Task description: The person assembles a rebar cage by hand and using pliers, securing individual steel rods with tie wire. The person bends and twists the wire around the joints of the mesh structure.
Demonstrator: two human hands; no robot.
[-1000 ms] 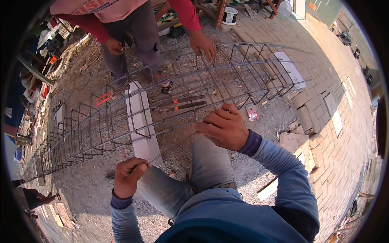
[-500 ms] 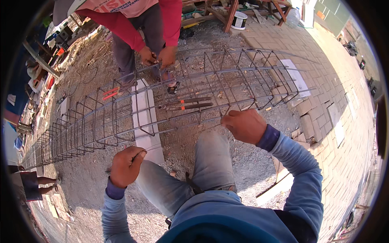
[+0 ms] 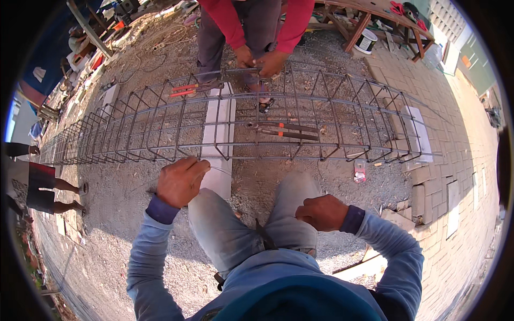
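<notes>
Head view: a thin, dark metal wire (image 3: 223,169) is pinched between the closed fingertips of the left hand (image 3: 183,181), near the front bars of a long, dark steel rebar cage (image 3: 273,143). The right hand (image 3: 323,212) is held curled above the grey-trousered right thigh (image 3: 293,195); whether anything is gripped there cannot be told. The cage is stretched crosswise before the knees, above a pale oblong block (image 3: 217,179). Dark-handled, orange-banded pincers (image 3: 300,128) are seen among its bars; beyond, a co-worker's red-sleeved hands (image 3: 272,64) are brought together.
</notes>
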